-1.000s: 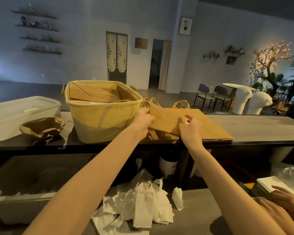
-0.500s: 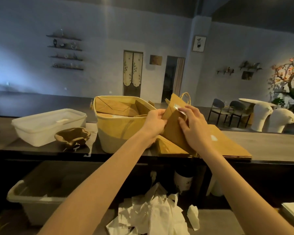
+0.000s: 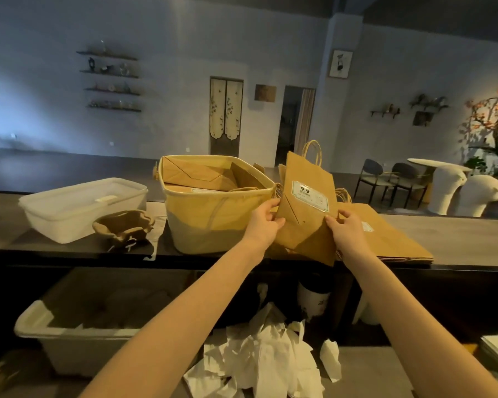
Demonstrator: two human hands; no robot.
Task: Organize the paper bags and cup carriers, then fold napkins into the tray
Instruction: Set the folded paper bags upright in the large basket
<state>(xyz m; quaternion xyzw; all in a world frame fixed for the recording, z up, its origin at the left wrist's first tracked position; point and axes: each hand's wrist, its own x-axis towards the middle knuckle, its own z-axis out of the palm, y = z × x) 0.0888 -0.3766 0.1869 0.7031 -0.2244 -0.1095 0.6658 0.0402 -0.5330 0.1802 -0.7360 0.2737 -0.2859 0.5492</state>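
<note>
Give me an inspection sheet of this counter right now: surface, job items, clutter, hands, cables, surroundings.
Surface: dark counter, lower shelf beneath.
Job's things: paper bag held upright; flat bag stack behind it; yellow bin holding bags; cup carrier; white tub.
Clutter: crumpled napkins and grey bin below.
Hands: left hand and right hand grip the bag's edges.
Cables: nothing seen.
Surroundings: chairs, wall shelves, lit tree.

A flat brown paper bag (image 3: 305,214) with twisted handles and a white label stands upright, pinched at both lower edges, beside a yellow bin (image 3: 213,214) holding what look like more bags.
</note>
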